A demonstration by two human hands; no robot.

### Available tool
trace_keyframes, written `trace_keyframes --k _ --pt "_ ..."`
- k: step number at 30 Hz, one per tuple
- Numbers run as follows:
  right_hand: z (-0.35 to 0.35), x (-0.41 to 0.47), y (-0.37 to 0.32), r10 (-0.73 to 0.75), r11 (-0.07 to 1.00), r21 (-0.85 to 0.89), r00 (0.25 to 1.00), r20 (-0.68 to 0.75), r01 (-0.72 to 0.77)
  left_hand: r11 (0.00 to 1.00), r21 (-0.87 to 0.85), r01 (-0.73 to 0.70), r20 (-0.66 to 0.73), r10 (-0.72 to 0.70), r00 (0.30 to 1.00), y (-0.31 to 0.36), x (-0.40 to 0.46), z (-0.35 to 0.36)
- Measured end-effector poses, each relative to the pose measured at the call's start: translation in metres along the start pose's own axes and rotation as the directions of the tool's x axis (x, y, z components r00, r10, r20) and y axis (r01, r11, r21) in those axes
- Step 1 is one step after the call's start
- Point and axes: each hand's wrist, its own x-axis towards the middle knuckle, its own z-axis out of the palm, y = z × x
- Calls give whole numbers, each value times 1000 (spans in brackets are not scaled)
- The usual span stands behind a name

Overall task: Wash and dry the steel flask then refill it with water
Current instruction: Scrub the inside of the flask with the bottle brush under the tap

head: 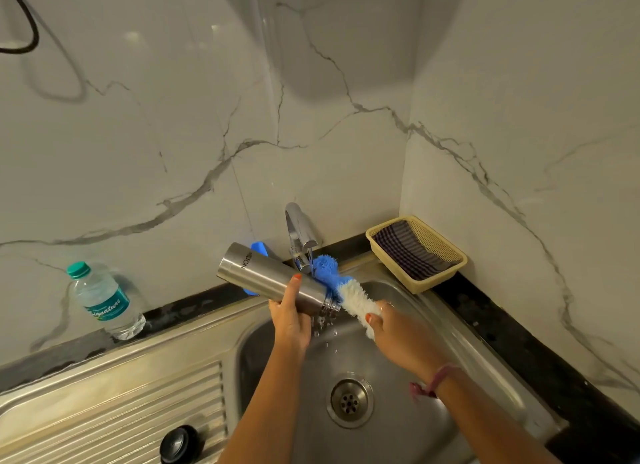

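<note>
Left hand (289, 319) grips the tilted flask (273, 280) (mouth down, dripping) while right hand (388, 325) clutches the brush (349, 297).

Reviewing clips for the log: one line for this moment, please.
stage: washing | left hand: holds steel flask tilted over sink | right hand: grips bottle brush | water dripping from mouth

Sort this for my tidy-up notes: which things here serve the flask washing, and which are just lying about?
In use: steel flask, bottle brush, tap, sink.
Lying about: plastic water bottle, basket with checked cloth, black cap.
</note>
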Motion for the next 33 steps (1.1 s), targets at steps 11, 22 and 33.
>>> trace_keyframes --k 11,22,33 --pt "0 -7 11 72 990 120 996 54 -78 999 10 -38 2 38 999 -1 10 3" --pt "10 -17 19 103 965 237 993 62 -115 999 -32 -1 9 1 1000 7 14 -5" --pt "14 -29 29 116 933 335 991 73 -133 987 125 102 97 -114 989 -8 7 -2"
